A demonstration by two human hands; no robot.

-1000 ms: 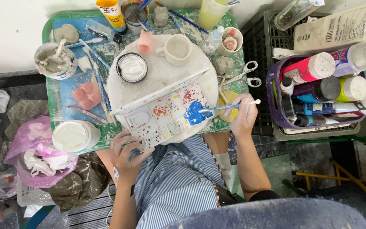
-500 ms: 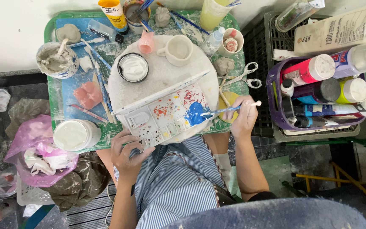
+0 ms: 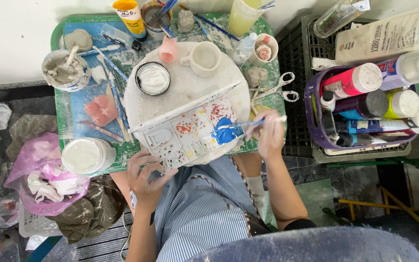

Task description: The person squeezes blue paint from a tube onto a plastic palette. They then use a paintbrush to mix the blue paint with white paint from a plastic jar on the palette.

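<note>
Nearest the camera, a person in a blue-striped apron (image 3: 200, 213) worked over a cluttered green tray (image 3: 59, 116). The left hand (image 3: 146, 177) gripped the near-left corner of a white paint palette (image 3: 190, 131), thumb on top, fingers curled beneath and out of sight. The right hand (image 3: 270, 136) was closed around a thin paintbrush (image 3: 250, 123), whose long axis ran left from the fingers, its tip resting in the blue paint (image 3: 226, 133) at the palette's right end. That put the right hand nearer the blue, with the left hand well apart at the opposite end. The palette lay tilted across a round white board (image 3: 190, 82), hiding its near part. Farther off stood an unglazed clay mug (image 3: 204, 59), a black-rimmed dish of white paint (image 3: 152, 77) and scissors (image 3: 280, 90). At far right, a purple basket (image 3: 316, 121) held paint bottles (image 3: 352, 80), some cut off by the frame edge. How the brush sat between the fingers was hard to make out.
</note>
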